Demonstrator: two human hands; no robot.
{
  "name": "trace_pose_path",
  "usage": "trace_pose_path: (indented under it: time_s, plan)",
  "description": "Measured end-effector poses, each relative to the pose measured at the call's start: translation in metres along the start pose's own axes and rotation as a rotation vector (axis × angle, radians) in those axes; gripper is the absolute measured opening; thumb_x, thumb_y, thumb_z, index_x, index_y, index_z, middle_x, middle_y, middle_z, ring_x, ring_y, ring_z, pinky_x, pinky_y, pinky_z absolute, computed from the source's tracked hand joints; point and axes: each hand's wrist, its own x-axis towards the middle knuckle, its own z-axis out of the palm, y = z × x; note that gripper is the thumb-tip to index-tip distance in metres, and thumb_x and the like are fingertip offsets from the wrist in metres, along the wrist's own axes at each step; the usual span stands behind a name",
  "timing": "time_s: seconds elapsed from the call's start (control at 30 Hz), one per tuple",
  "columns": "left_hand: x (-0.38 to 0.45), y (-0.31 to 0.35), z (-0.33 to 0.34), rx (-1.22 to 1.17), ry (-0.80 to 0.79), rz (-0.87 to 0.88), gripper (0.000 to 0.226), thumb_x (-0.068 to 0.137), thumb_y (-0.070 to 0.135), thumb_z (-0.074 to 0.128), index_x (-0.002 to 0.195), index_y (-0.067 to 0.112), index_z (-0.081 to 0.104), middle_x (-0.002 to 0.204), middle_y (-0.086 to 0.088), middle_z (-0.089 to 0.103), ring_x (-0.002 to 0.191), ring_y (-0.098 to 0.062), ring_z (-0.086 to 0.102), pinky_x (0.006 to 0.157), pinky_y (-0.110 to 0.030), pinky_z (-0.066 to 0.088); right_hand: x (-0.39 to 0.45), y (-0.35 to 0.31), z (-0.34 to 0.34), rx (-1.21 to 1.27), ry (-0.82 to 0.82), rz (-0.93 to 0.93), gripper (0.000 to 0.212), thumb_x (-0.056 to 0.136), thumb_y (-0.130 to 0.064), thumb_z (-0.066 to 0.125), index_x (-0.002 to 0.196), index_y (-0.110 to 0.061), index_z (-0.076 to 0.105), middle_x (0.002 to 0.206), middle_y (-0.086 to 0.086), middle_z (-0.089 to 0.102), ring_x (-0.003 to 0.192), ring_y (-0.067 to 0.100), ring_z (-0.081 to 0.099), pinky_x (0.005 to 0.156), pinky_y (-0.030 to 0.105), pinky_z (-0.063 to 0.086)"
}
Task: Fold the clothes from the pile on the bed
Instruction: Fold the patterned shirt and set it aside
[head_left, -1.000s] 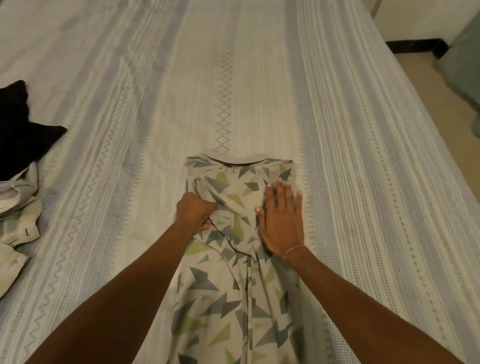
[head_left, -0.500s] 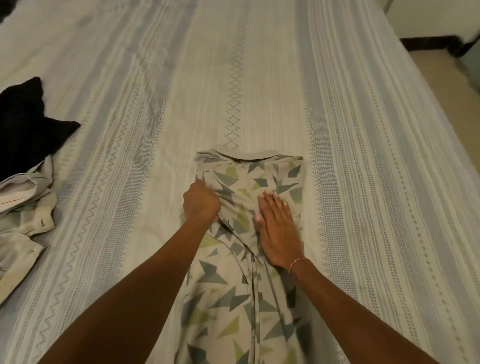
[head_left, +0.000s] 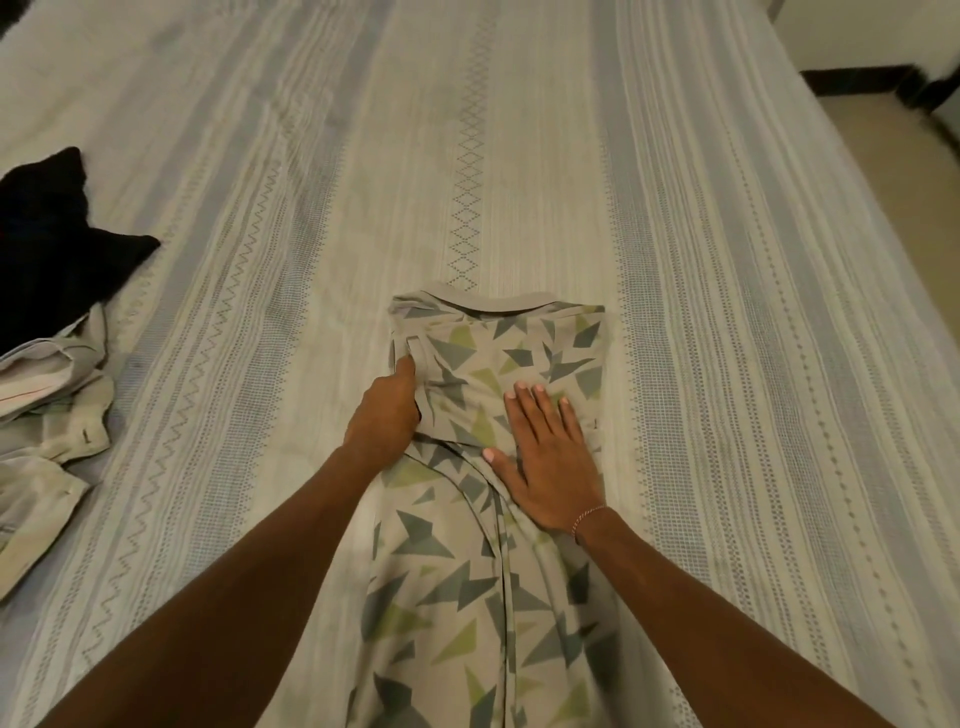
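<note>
Shirt (head_left: 498, 364) w/ grey and green triangle print is lying lengthwise on the bed (head_left: 727, 260), roughly mid-bed, collar end pointing away from the person, lower part running toward the bottom edge of the view. Its sides are already folded in, so it is forming a narrow strip; plain grey collar band is showing at the far end.

Left hand (head_left: 387, 415) is sitting on the shirt's left edge, a bit below the collar. Fingers are curling round a fold of fabric there, w/ the thumb or a finger pointing up along the edge; the fold is bunching up against the knuckles. Exactly how much cloth it is gripping is hidden under the hand.

Right hand (head_left: 550, 462) is lying flat on the shirt, right of the left hand, fingers straight and close together, pointing toward the collar, thumb spread out to the side. Palm is pressing the cloth down, gripping nothing. Thin bracelet (head_left: 587, 517) is circling that wrist.

Pile (head_left: 47, 332) of other clothes is lying well to the left of the shirt, at the view's left edge: black garment (head_left: 57, 244) on the far side, pale beige/grey pieces (head_left: 41, 441) nearer the person, crumpled and overlapping.

Right of the shirt, past the bed's edge, a strip of floor (head_left: 893, 171) and dark skirting (head_left: 857, 80) are showing.
</note>
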Motion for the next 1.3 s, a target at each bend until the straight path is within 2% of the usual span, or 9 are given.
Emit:
trace_pose_path:
  time_s: [0.13,0.37,0.53,0.63,0.73,0.9,1.07,1.17,1.3]
  plan:
    - [0.005,0.01,0.003,-0.265,0.114,-0.179,0.02,0.103,0.013,0.046,0.084,0.005,0.048,0.069,-0.002,0.048,0.063,-0.018,0.048,0.051,-0.026,0.034,0.001,-0.003,-0.001,-0.048,-0.032,0.012,0.08,0.101,-0.067,0.013,0.161,-0.014,0.014,0.168,0.007,0.007,0.156,0.023,-0.005,0.125,0.052,-0.001]
    - [0.003,0.056,-0.01,-0.266,0.238,-0.169,0.022,0.101,0.024,0.049,0.082,0.011,0.051,0.068,0.001,0.053,0.059,-0.013,0.048,0.051,-0.027,0.031,0.012,-0.009,-0.018,0.292,-0.13,0.131,0.065,0.104,-0.059,0.002,0.161,-0.029,0.0,0.164,-0.012,-0.014,0.151,0.015,-0.025,0.123,0.04,-0.016]
    - [-0.007,0.136,-0.013,-0.065,0.211,0.075,0.022,0.104,0.031,0.045,0.086,0.02,0.052,0.069,0.006,0.052,0.059,-0.012,0.051,0.052,-0.024,0.035,0.02,-0.007,-0.073,1.356,0.146,0.581,0.051,0.104,-0.058,0.034,0.134,-0.028,0.063,0.132,-0.003,0.066,0.126,0.015,0.059,0.108,0.042,0.047]
    - [-0.014,0.171,0.0,0.069,0.043,0.137,0.029,0.104,0.031,0.043,0.094,0.018,0.066,0.086,-0.002,0.067,0.08,-0.021,0.066,0.068,-0.034,0.05,0.032,0.016,-0.084,1.654,0.191,0.788,0.044,0.1,-0.051,0.052,0.115,-0.015,0.074,0.105,0.008,0.077,0.099,0.02,0.073,0.09,0.042,0.058]
    - [-0.017,0.17,0.02,0.253,0.003,0.095,0.024,0.099,0.021,0.051,0.118,0.01,0.061,0.119,-0.012,0.062,0.114,-0.03,0.056,0.096,-0.042,0.048,0.038,0.031,-0.068,1.468,0.106,0.806,0.039,0.1,-0.041,0.058,0.113,-0.005,0.065,0.108,0.024,0.071,0.104,0.039,0.07,0.092,0.059,0.055]
    - [-0.018,0.129,0.051,0.269,0.068,0.197,0.053,0.105,0.026,0.037,0.153,0.007,0.027,0.158,-0.016,0.031,0.145,-0.03,0.03,0.119,-0.042,0.028,0.038,0.039,-0.058,1.183,0.129,0.588,0.025,0.108,-0.028,0.043,0.107,-0.014,0.063,0.105,0.006,0.071,0.097,0.014,0.067,0.085,0.023,0.054]
    - [-0.011,0.098,0.063,0.376,-0.087,0.233,0.074,0.1,0.056,0.001,0.158,0.011,-0.01,0.168,-0.008,-0.011,0.154,-0.023,-0.014,0.126,-0.046,-0.002,0.047,0.046,-0.053,0.718,0.254,0.504,0.02,0.107,-0.027,0.045,0.116,-0.018,0.061,0.089,0.001,0.066,0.075,0.012,0.058,0.073,0.032,0.045]
    - [-0.011,0.087,0.067,0.479,-0.092,0.26,0.08,0.096,0.063,-0.009,0.155,0.009,-0.017,0.166,-0.011,-0.019,0.152,-0.024,-0.022,0.125,-0.048,-0.007,0.044,0.038,-0.05,0.255,0.373,0.412,0.055,0.105,-0.028,0.048,0.155,-0.013,0.03,0.129,0.011,0.058,0.114,0.026,0.056,0.089,0.04,0.051]
    - [-0.009,0.081,0.069,0.572,-0.047,0.281,0.086,0.093,0.062,-0.011,0.155,0.003,-0.017,0.163,-0.018,-0.023,0.15,-0.028,-0.026,0.124,-0.05,-0.008,0.036,0.033,-0.027,0.001,0.075,0.133,0.061,0.105,-0.04,0.012,0.16,-0.017,0.017,0.168,0.011,0.011,0.155,0.029,0.006,0.124,0.053,0.016]
